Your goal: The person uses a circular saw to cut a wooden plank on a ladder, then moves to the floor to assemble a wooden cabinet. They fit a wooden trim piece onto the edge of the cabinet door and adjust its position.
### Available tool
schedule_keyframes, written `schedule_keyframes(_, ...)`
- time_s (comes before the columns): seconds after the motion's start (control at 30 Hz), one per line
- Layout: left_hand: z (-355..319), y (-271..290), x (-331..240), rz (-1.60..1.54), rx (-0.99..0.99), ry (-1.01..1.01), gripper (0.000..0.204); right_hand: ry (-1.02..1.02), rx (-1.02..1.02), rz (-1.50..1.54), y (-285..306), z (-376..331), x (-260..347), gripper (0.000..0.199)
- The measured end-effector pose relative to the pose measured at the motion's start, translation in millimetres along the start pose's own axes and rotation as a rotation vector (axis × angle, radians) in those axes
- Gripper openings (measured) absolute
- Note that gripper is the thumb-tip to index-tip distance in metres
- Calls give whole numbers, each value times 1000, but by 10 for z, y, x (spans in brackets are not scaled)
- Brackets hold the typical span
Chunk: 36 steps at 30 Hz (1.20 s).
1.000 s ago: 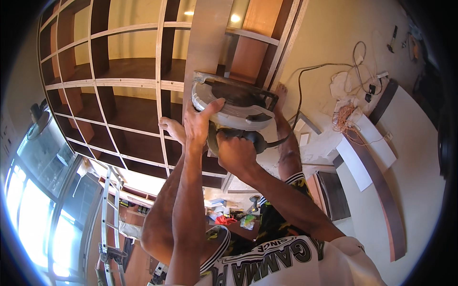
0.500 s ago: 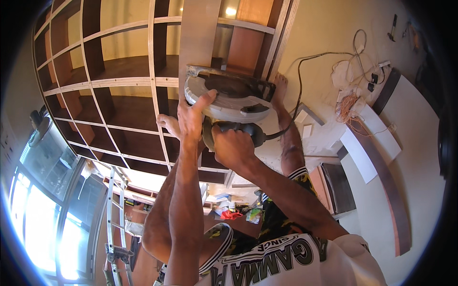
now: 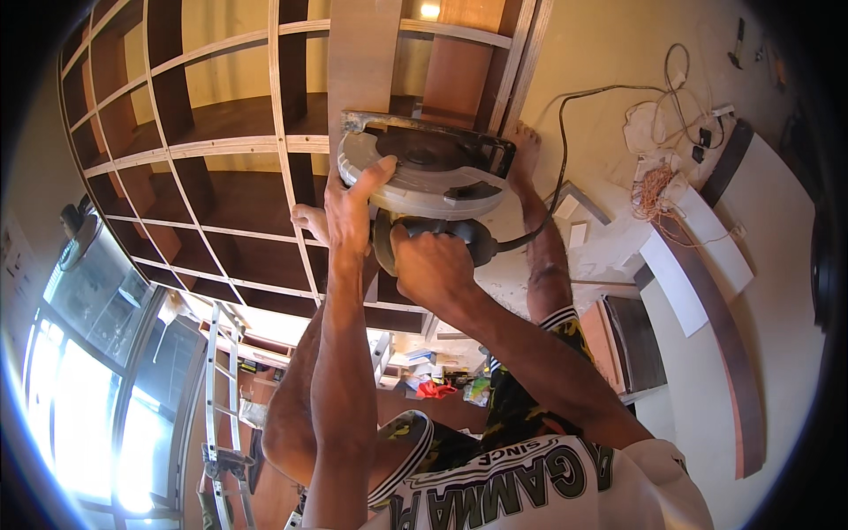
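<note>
The circular saw [image 3: 420,187] sat just above the centre of the frame, over the lower visible part of a long brown board [image 3: 362,66] that lay across the wooden lattice frame [image 3: 283,150]. The right hand [image 3: 435,267] was closed round the dark handle, fingers curled in tight; the left hand [image 3: 351,208] held the saw's left end, thumb laid over the grey guard, its other fingers out of sight. The likeliest trouble, to judge by the pose, was that left hand slipping toward the blade, should the tool have kicked or twisted. The bare feet were a worry too (no shoes at all): the right foot [image 3: 526,148] stood just beyond the saw's right end, the left foot [image 3: 309,221] on the lattice left of the wrist, and a jump or drop of the saw might have caught either. The black cord [image 3: 563,159] looped across the right lower leg, so a shift of stance could have snagged it and pulled the tool askew. With open compartments beneath, the board might also have rocked or pinched the blade. The cutting edge, any cut line and the trigger finger were hidden, and whether the blade was spinning could not be told. The board's far end was cut off at the top edge, and the small clutter at lower centre was hard to make out.
</note>
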State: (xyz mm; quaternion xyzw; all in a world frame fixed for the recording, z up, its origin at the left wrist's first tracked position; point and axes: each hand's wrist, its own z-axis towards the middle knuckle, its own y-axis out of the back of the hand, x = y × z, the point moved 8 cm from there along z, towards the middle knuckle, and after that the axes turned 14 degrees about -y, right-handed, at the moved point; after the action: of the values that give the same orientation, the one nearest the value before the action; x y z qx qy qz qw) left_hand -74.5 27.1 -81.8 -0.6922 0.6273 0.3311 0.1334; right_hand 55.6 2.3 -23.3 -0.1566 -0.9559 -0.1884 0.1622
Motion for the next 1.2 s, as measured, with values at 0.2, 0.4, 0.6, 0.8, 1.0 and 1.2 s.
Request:
schedule_keyframes(0.2,-25,-3,-66,53,11,-2,72,10,0,2,-7,8,-4,24)
schedule_keyframes(0.4,-32,-46,-125,45,52,-19,73,-16,31,19,-68,46,-39,38)
schedule_keyframes(0.6,-44,-44,-159,40,58,-24,75,-15,38,24,-61,42,-26,37)
schedule_keyframes(0.8,-24,-24,-116,63,38,-22,74,-26,40,39,-61,48,-39,35)
schedule_keyframes(1.0,-4,-44,-84,-24,41,-34,71,-21,43,44,-65,55,-39,37)
schedule_keyframes(1.2,9,-39,-98,4,45,-34,70,-29,37,39,-88,70,-47,38)
